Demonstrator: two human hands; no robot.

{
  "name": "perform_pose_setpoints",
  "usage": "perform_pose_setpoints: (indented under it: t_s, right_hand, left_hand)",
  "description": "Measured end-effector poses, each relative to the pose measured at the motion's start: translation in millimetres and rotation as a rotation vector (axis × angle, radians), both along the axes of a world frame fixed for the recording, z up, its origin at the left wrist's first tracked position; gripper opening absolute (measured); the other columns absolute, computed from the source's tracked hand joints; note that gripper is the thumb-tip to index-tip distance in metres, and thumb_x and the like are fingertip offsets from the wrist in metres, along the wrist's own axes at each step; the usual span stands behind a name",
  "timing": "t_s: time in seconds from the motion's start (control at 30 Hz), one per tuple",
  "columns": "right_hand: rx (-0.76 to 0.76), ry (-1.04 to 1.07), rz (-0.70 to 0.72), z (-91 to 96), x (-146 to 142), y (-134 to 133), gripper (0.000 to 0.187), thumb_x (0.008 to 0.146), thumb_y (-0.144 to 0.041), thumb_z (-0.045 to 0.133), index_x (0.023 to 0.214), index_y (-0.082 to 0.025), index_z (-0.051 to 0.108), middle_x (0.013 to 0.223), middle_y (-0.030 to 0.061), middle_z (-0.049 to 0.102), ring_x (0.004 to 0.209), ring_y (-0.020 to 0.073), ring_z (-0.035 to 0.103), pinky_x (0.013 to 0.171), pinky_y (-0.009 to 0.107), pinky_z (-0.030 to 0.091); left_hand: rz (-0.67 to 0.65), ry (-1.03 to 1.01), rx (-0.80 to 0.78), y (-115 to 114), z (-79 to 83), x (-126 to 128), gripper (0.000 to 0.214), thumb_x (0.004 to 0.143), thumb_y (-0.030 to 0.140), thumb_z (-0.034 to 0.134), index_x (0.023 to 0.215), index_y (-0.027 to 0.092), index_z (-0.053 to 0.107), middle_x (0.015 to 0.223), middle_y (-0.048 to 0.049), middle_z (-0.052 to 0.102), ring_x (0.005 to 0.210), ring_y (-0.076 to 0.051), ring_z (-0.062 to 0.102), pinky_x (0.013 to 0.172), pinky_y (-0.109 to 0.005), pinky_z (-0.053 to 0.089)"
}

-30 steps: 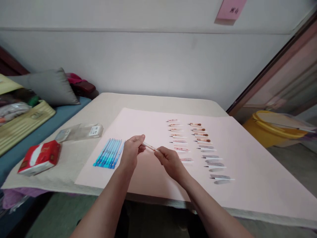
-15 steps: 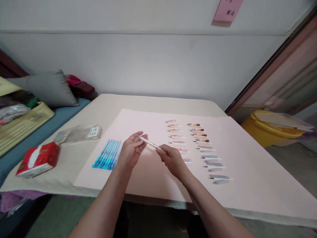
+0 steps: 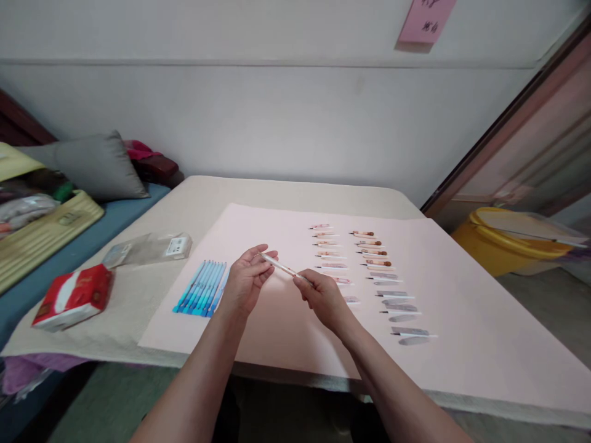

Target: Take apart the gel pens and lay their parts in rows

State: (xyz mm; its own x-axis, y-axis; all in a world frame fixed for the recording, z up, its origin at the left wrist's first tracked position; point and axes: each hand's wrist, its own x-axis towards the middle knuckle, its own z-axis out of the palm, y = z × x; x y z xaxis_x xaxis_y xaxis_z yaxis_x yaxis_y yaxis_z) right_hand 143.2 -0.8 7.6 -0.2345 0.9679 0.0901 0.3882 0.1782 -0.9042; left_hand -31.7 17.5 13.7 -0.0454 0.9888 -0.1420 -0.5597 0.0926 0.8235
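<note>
While both hands [image 3: 244,280] [image 3: 322,298] hold it, a pen [image 3: 279,265] slants between them.

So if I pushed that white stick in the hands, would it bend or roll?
The white stick probably won't bend easily: it sticks straight out from the right hand. It's likely light, being so thin. On a table it might roll, as it looks slim and smooth.

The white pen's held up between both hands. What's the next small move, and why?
Probably close the left hand's fingers gently on the pen's far end: the right hand grips the near end, while the left fingers look loose about the other, so a firmer grip should steady it.
</note>
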Motion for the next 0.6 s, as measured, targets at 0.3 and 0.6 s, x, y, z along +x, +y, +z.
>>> perform_pose_setpoints:
  t_s: [0.3, 0.6]
  right_hand:
    - [0.007, -0.015, 0.003, 2.5, 0.2, -1.0, 0.027, 0.085, -0.033, 0.044, 0.061, -0.020, 0.048, 0.055, -0.0031, 0.050, 0.051, 0.0105, 0.045, 0.051, 0.021, 0.033]
    - [0.008, -0.013, 0.015, 0.5, 0.7, -0.6, 0.027, 0.085, -0.034, 0.044, 0.062, -0.020, 0.048, 0.054, -0.0035, 0.048, 0.050, 0.0102, 0.044, 0.050, 0.021, 0.033]
  left_hand:
    - [0.091, 0.134, -0.041, -0.3, -2.7, 0.6, 0.037, 0.065, 0.026, 0.072, 0.099, 0.014, 0.061, 0.076, -0.0031, 0.062, 0.060, -0.006, 0.056, 0.053, -0.015, 0.045]
    - [0.094, 0.174, -0.035, -0.3, -3.6, -1.3, 0.037, 0.064, 0.025, 0.073, 0.098, 0.015, 0.062, 0.067, 0.0013, 0.056, 0.053, -0.004, 0.049, 0.046, -0.013, 0.039]
